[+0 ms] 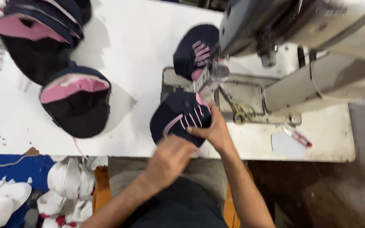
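Fingers (pixel 196 130) of the right hand (pixel 214 131) are being curled over the near side of a navy cap panel (pixel 181 118) with pink stitching, which is being pinned down at the front edge of the white tabletop (pixel 140 50), just ahead of the sewing machine (pixel 275 25). That machine, the biggest thing in shot, is being cut off by the top and right edges of the view, and its needle area is being blurred beyond reading. Stacked navy-and-pink caps (pixel 74 99) are being kept at the tabletop's left edge. A second navy piece (pixel 195 50) is being fed under the machine head, beyond the held panel. The panel's long axis is running from near-left to far-right, toward the machine. The left hand (pixel 170 158) is being laid on the panel's near edge, fingers bent; whether they are pinching cloth cannot be told. Small pink-handled snips (pixel 298 137) are lying near the front right corner.
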